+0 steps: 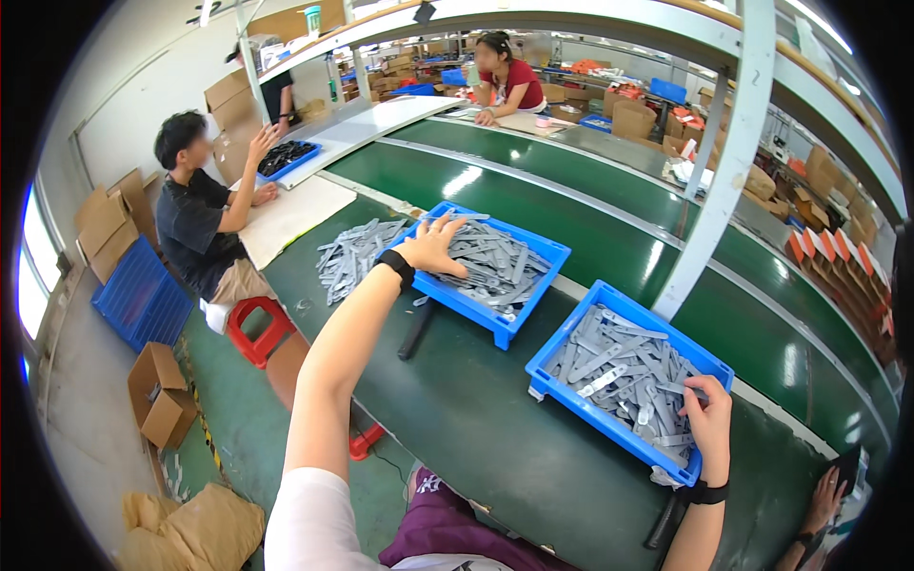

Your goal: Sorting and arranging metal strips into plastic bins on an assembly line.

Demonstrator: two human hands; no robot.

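My left hand [433, 246] is spread over the left blue tray [473, 316], which is filled with flat grey strip-shaped pieces [509, 266]. Its fingers reach across the tray's near-left corner and rest on or just above the pieces. A second blue tray [609, 433], to the right, is heaped with similar grey strips [609, 357]. At that tray's right side my right hand [707, 419] is curled, thumb and fingertips closed around the end of one grey strip [671, 387]. Left of the left tray, a loose pile of grey strips [354, 255] lies on the table.
The dark green table [457, 400] adjoins a green conveyor [609, 224]. Black handles [416, 330] lie beside the trays. A metal post [719, 171] rises behind the right tray. One person sits at left near a red stool [255, 328]; another leans across the conveyor. A hand [824, 500] shows lower right.
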